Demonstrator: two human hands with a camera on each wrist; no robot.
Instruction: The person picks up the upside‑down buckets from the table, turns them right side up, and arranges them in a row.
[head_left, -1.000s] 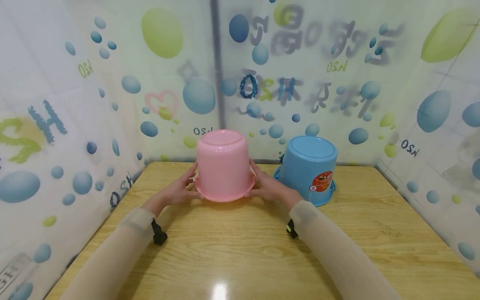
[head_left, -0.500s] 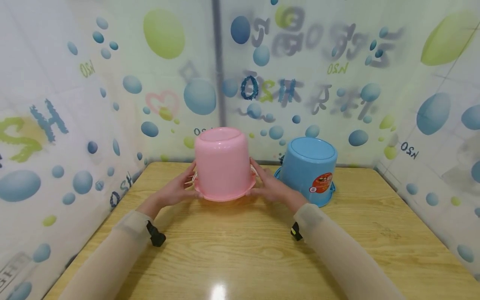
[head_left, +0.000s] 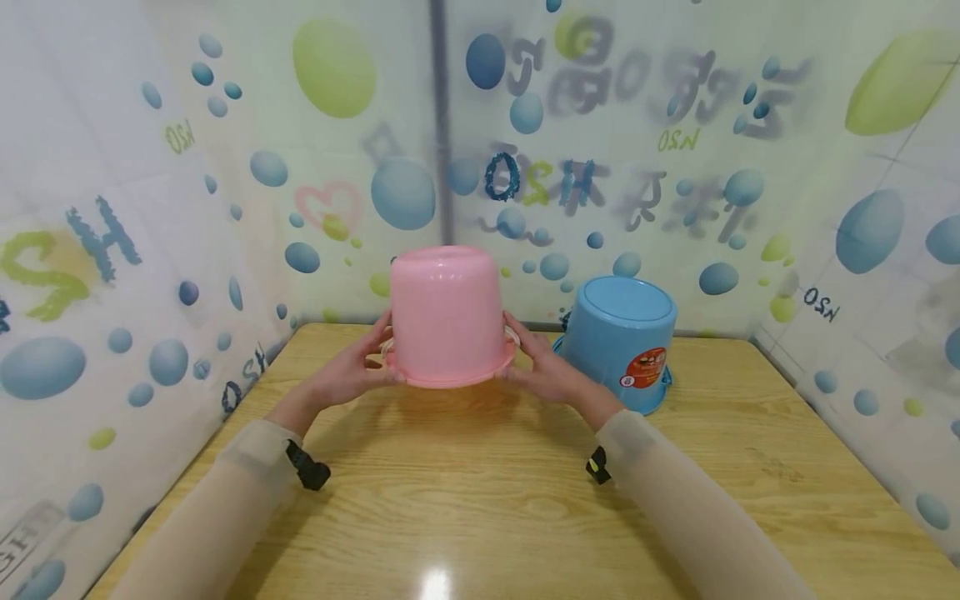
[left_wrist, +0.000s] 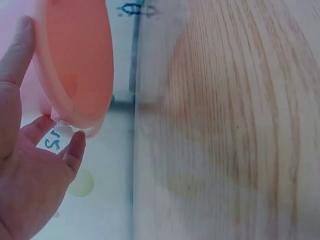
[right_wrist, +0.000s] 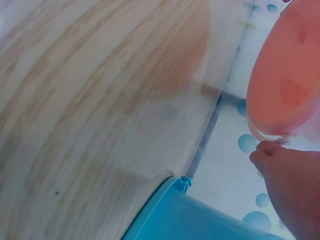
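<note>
The pink bucket (head_left: 448,317) is upside down between both hands, its rim raised off the table, as its open underside in the left wrist view shows. My left hand (head_left: 348,372) holds its left side, thumb at the rim and fingers behind. On the other side my right hand (head_left: 551,371) grips the rim the same way. In the left wrist view the left hand (left_wrist: 37,175) has fingers spread round the rim and handle joint of the bucket (left_wrist: 82,60). The right wrist view has the right hand (right_wrist: 295,180) at the edge of the bucket (right_wrist: 285,85).
A blue bucket (head_left: 621,342) with a red label stands upside down on the wooden table (head_left: 450,500), close to the right hand. Behind the table and at both sides hangs a patterned curtain (head_left: 330,150). The blue bucket (right_wrist: 185,215) also shows low in the right wrist view.
Both hands have lifted the pink bucket a little; its rim stands higher above the table than before. The blue bucket has stayed in place.
</note>
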